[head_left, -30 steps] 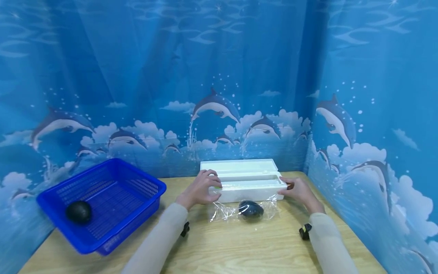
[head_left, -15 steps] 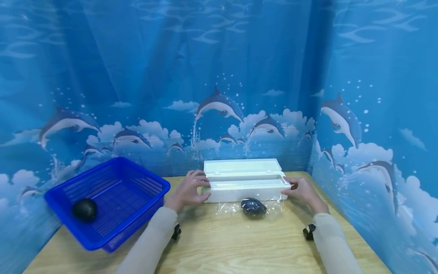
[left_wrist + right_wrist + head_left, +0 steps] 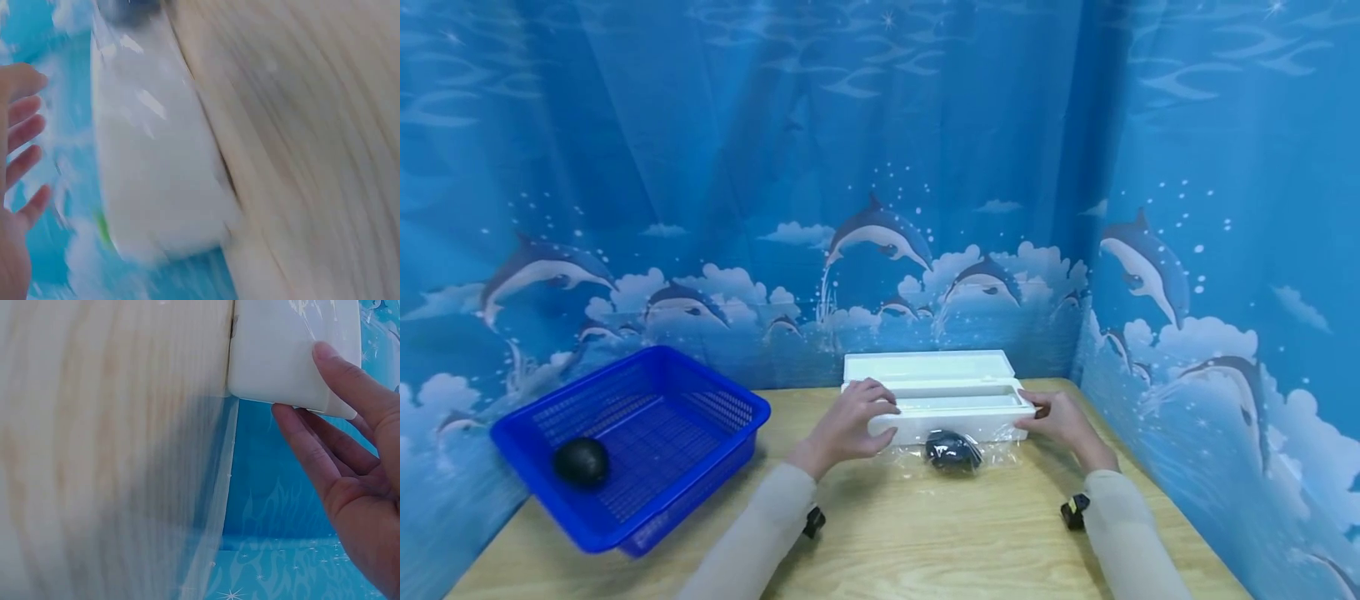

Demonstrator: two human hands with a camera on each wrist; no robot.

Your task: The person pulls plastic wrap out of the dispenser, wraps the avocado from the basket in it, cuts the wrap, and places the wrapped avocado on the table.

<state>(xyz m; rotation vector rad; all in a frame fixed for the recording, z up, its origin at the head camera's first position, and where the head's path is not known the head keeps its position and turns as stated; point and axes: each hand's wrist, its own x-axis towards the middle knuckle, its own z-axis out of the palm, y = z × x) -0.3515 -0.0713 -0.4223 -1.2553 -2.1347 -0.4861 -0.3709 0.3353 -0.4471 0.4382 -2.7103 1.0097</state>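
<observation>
Fingers of our left hand (image 3: 847, 427) curl loosely over the left end of the white foam box (image 3: 942, 406), fingertips on its top rim and thumb against its front. A second ago this hand sat at the same corner, then slid a little outward, and now it has come back in over the rim; the left wrist view is blurred with motion and shows only straight, slightly spread fingers (image 3: 24, 134) beside the box (image 3: 156, 169), so we cannot tell how firm the hold is.

Our right hand (image 3: 1060, 419) cups the box's right end, at about 3 o'clock from the box's middle. In the right wrist view its thumb lies flat on the foam and the other fingers (image 3: 309, 450) reach under the corner (image 3: 284, 350), a light pinch on the end. This hand has hardly moved.

We judge that both hands are settling their grip on the two ends, steadying the open box.

Just in front of the box, at 6 o'clock, a dark avocado (image 3: 952, 450) lies on a sheet of clear plastic wrap (image 3: 910, 457) that runs out from the box's front edge. The box lid (image 3: 927, 364) lies open behind, at 12 o'clock.

Well apart at 9 o'clock, a blue basket (image 3: 632, 442) holds another dark avocado (image 3: 581, 461). Everything rests on a wooden table (image 3: 925, 542) with dolphin-print blue curtains (image 3: 880, 167) around it.
</observation>
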